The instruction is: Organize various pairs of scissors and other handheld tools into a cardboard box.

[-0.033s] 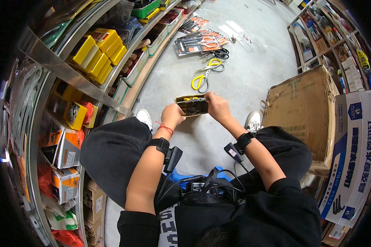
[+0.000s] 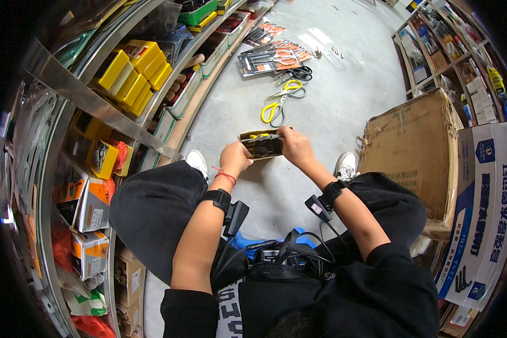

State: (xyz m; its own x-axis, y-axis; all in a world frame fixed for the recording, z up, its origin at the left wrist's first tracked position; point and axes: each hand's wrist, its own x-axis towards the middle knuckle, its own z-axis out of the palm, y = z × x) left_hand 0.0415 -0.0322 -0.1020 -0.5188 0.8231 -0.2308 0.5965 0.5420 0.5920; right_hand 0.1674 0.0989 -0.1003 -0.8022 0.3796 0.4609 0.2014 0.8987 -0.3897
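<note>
A small open cardboard box point(image 2: 271, 152) is held low over the floor, between my knees. My left hand point(image 2: 236, 158) is closed on its left side. At its far right corner my right hand point(image 2: 296, 147) is closed, fingertips on a grey-and-yellow handled tool point(image 2: 260, 136) lying along the box's opening. Its exact kind is hidden, and so are the box's dark contents. Just beyond the box lies a pair of scissors point(image 2: 275, 112) with one yellow and one grey handle. A similar pair of scissors point(image 2: 292, 90) is farther off.
Black-handled scissors point(image 2: 302, 73) and several carded orange-handled scissors point(image 2: 273, 59) lie farther along the floor. Metal shelving point(image 2: 96, 115) with yellow boxes point(image 2: 135, 90) lines the left. A large worn carton point(image 2: 408, 163) and a tall printed box point(image 2: 481, 214) stand at the right.
My right hand has shifted very slightly left, with the grey-and-yellow tool at its fingertips. Otherwise the scene looks the same.
</note>
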